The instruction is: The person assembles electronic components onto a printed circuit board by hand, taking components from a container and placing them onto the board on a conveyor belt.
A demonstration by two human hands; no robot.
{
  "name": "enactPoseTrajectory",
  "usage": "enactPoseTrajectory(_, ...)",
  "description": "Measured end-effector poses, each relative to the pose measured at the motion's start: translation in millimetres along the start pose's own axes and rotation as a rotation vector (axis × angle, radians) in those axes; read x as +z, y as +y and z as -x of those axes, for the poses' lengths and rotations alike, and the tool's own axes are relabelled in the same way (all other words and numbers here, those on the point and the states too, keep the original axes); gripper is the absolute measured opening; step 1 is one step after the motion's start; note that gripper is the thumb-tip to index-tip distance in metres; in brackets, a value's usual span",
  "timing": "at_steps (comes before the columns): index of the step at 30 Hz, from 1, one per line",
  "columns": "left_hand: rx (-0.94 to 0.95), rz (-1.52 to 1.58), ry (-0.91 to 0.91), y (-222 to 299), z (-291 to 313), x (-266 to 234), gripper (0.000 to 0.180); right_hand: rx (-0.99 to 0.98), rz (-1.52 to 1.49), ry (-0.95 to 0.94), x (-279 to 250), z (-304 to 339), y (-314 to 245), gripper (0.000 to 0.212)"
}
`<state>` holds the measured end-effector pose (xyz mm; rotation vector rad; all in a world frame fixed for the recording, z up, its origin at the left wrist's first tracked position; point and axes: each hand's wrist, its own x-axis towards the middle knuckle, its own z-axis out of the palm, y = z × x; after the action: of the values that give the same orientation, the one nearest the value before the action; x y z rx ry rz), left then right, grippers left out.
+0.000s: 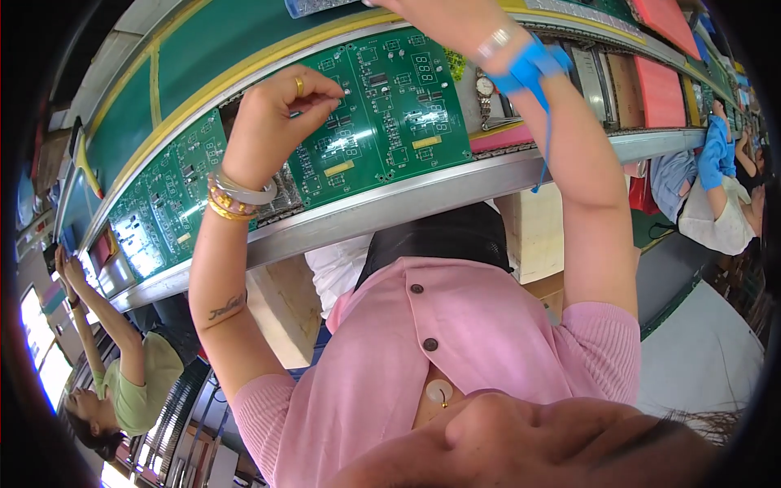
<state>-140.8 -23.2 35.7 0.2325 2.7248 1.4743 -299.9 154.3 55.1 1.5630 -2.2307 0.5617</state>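
My left hand (281, 114) is over a green circuit board (382, 106) with small parts, digit displays and yellow strips on it. Thumb and forefinger are pinched together close above the board; anything between them is too small to make out. My right hand (451, 18) reaches across the far side of the board, by a clear bluish tray (317, 6) at the top edge. Its fingers are mostly cut off by the picture's edge. A blue strap (533, 67) with a cord circles the right wrist.
A second green board (159, 199) lies to the left along the metal rail (423, 175). A silver wristwatch (485, 99) and pink-red sheets (661, 93) lie to the right. One person (142, 374) sits at the left, another (716, 207) at the far right.
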Motion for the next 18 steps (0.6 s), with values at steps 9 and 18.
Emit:
enactPoseTrajectory(9, -0.023, 0.013, 0.063, -10, 1, 16, 0.013, 0.043, 0.335, -0.102, 76, -46, 21, 0.016)
enactPoseTrajectory(18, 0.036, -0.138, 0.097, -9, -2, 26, 0.012, 0.187, 0.047, 0.106, 62, -34, 8, 0.016)
